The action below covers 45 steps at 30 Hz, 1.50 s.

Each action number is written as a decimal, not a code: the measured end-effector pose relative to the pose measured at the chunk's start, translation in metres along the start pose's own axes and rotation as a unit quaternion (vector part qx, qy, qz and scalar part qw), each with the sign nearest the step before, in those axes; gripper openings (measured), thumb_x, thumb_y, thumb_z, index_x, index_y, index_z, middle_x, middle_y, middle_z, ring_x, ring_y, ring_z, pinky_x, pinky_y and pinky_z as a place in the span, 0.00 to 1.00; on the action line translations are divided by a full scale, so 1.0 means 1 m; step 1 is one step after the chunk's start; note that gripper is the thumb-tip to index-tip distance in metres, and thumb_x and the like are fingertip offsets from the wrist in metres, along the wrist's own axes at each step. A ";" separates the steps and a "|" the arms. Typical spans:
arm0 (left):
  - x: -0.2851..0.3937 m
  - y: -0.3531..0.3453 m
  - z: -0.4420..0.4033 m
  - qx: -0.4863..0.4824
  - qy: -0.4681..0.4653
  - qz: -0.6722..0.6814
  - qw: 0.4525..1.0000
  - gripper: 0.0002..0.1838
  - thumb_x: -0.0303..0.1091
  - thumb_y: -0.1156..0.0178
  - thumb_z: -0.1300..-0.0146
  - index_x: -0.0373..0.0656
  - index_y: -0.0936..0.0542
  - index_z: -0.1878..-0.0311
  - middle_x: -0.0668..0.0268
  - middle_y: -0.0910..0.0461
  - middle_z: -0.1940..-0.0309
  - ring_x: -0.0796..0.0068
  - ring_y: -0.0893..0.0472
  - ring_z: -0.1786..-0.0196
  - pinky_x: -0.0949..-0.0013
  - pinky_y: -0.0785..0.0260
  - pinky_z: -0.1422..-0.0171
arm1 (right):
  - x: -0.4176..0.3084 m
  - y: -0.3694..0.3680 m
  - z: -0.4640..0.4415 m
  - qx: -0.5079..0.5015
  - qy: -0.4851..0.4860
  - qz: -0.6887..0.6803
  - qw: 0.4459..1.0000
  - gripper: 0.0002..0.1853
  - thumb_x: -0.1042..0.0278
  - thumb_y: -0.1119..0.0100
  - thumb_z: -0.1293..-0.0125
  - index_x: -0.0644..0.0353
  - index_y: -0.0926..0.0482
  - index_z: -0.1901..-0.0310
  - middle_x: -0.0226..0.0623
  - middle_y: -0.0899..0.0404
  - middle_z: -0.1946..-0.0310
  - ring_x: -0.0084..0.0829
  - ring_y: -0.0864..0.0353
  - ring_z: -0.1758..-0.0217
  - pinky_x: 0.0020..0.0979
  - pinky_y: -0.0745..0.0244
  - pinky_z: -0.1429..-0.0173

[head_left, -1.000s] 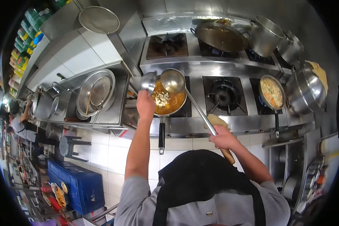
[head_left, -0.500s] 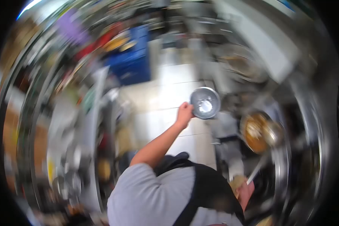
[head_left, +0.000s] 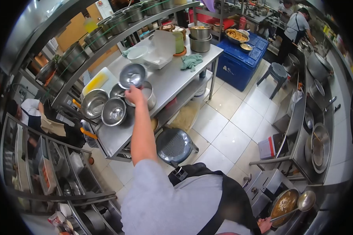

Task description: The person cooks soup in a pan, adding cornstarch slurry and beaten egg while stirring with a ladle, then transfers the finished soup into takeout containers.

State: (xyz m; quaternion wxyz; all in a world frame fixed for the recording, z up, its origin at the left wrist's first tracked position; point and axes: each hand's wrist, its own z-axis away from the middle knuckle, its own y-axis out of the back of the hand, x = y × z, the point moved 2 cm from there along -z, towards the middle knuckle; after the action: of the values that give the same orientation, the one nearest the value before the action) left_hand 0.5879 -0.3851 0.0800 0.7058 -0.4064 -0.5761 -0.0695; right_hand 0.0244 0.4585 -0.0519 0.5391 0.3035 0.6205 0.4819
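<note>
My left hand [head_left: 135, 95] is stretched out over the steel table [head_left: 164, 82], closed on the rim of a metal bowl [head_left: 133, 75]. Just below that bowl are several other metal bowls [head_left: 114, 111] and a deep steel pot [head_left: 147, 96]. At the lower right my right hand [head_left: 264, 224] is wrapped round the handle of a ladle [head_left: 306, 201]. The ladle's cup is at the far edge of a pan [head_left: 285, 203] of orange-brown food with pale pieces on top.
A dark stool [head_left: 173, 145] stands against the table's near side, another stool [head_left: 276, 74] farther off by a blue box [head_left: 243, 58]. One person [head_left: 298, 27] works at the back right, another [head_left: 37, 113] at the left. Shelves of pots [head_left: 117, 25] hang above the table.
The view has turned left from the stove to the table. My left hand has carried the bowl from beside the pan to above the table. My right hand stays on the ladle near the pan.
</note>
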 end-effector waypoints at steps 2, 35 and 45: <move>0.012 0.003 -0.050 0.059 -0.016 -0.008 0.998 0.14 0.31 0.44 0.30 0.25 0.29 0.56 0.50 0.19 0.62 0.63 0.17 0.75 0.65 0.18 0.69 | -0.046 0.011 0.006 0.010 -0.036 -0.053 0.998 0.15 0.57 0.41 0.34 0.63 0.19 0.61 0.47 0.18 0.61 0.43 0.19 0.56 0.46 0.27 0.51; -0.171 0.090 0.643 -0.865 0.365 -0.337 0.066 0.20 0.45 0.51 0.22 0.35 0.23 0.51 0.53 0.17 0.58 0.59 0.15 0.61 0.57 0.18 0.61 | -0.078 0.062 0.154 0.153 -0.341 -0.118 0.920 0.12 0.71 0.41 0.42 0.69 0.28 0.60 0.61 0.21 0.69 0.60 0.17 0.56 0.52 0.25 0.52; -0.127 0.065 0.792 -0.729 0.563 -0.340 -0.190 0.25 0.58 0.50 0.23 0.42 0.24 0.45 0.57 0.17 0.61 0.70 0.22 0.75 0.69 0.30 0.74 | -0.080 0.047 0.108 0.106 -0.427 -0.096 0.893 0.13 0.73 0.42 0.40 0.70 0.26 0.55 0.65 0.17 0.62 0.62 0.16 0.53 0.55 0.22 0.47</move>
State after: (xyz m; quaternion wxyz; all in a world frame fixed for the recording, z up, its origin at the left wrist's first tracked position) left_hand -0.0156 0.1286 -0.0580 0.1297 0.2025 -0.4197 0.8752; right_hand 0.1402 0.4323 0.0270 0.7602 0.4746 0.4042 0.1832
